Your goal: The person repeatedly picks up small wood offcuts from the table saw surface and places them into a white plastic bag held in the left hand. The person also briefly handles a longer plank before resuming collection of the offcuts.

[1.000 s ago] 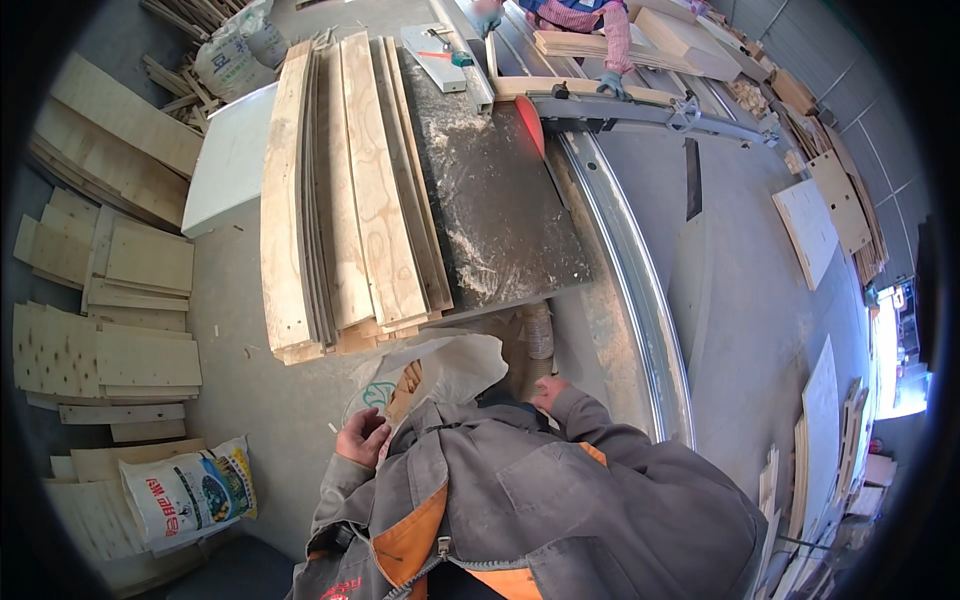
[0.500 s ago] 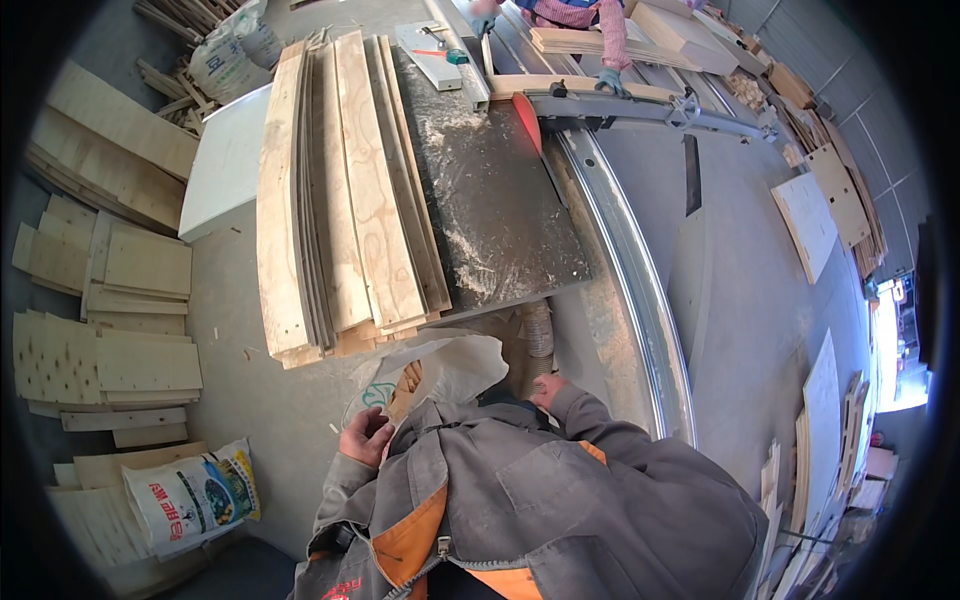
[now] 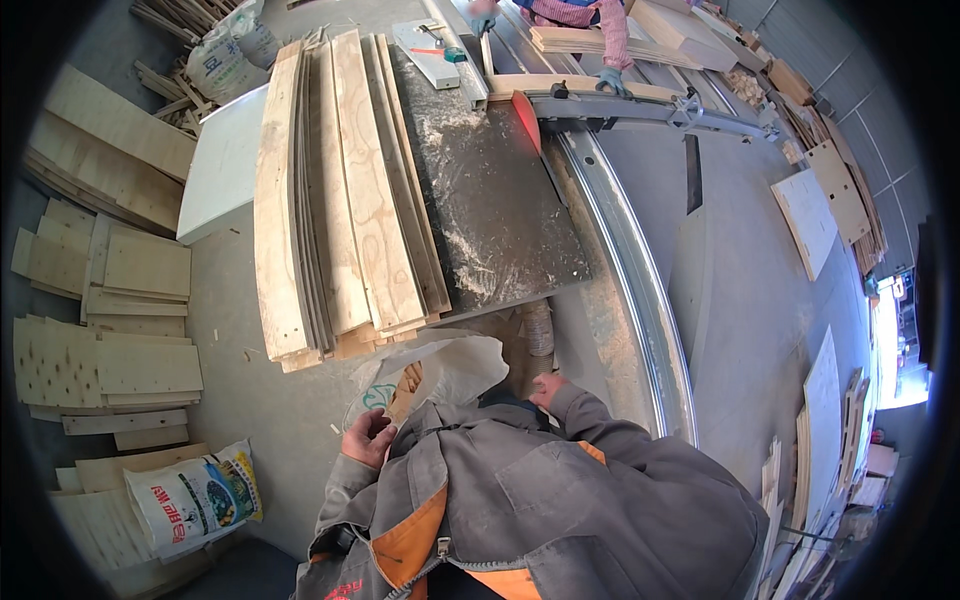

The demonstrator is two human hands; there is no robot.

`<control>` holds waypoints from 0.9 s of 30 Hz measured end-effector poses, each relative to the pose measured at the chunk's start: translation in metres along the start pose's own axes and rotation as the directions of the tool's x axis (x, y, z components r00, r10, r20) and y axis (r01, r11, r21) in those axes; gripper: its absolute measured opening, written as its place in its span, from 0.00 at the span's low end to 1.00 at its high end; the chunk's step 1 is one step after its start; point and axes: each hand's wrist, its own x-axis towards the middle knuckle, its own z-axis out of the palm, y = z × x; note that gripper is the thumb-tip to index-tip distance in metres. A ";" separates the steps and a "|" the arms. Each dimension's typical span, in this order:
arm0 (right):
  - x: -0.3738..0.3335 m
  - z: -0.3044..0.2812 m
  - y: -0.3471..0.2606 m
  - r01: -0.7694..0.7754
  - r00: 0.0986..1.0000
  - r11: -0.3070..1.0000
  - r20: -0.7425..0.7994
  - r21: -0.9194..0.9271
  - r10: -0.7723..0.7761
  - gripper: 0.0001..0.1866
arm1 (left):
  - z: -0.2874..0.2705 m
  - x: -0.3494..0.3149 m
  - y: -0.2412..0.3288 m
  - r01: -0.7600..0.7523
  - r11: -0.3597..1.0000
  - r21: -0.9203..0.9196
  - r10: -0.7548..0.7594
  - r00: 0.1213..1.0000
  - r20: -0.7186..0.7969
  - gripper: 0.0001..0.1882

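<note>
My left hand (image 3: pixel 369 438) hangs low beside my jacket, its fingers loosely bent and apart, with nothing seen in them. Next to it stands a white woven sack (image 3: pixel 455 365) with wood offcuts inside. My right hand (image 3: pixel 546 390) is at my front, near a ribbed hose (image 3: pixel 538 335); its fingers are partly hidden, so its grip is unclear. Ahead of me, long plywood strips (image 3: pixel 362 200) lie stacked on the dark, dusty saw table (image 3: pixel 500 220). Across the saw, a co-worker's gloved hand (image 3: pixel 612 82) rests by a wooden strip (image 3: pixel 560 86) at the fence.
A red blade guard (image 3: pixel 526 122) stands at the table's far edge. The metal sliding rail (image 3: pixel 640 300) runs along the right. Stacked boards (image 3: pixel 150 265) and a printed sack (image 3: pixel 195 497) lie on the left floor. More panels (image 3: pixel 815 440) lean at the right.
</note>
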 end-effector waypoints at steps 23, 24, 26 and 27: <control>-0.003 -0.004 0.005 0.003 1.000 1.000 -0.008 -0.003 -0.003 0.29 | 0.013 0.002 -0.003 0.007 1.000 0.001 -0.007 0.999 0.036 0.22; -0.003 -0.004 0.004 0.001 1.000 1.000 -0.008 -0.004 -0.001 0.29 | 0.013 0.002 -0.004 0.005 1.000 0.004 -0.005 0.999 0.039 0.23; -0.003 -0.005 0.004 -0.002 1.000 1.000 -0.003 -0.019 0.002 0.29 | 0.014 0.002 -0.007 -0.005 1.000 0.009 0.005 0.999 0.043 0.23; -0.003 -0.006 0.003 -0.004 1.000 1.000 -0.001 -0.026 0.004 0.29 | 0.014 0.003 -0.007 -0.010 1.000 0.012 0.010 0.999 0.046 0.23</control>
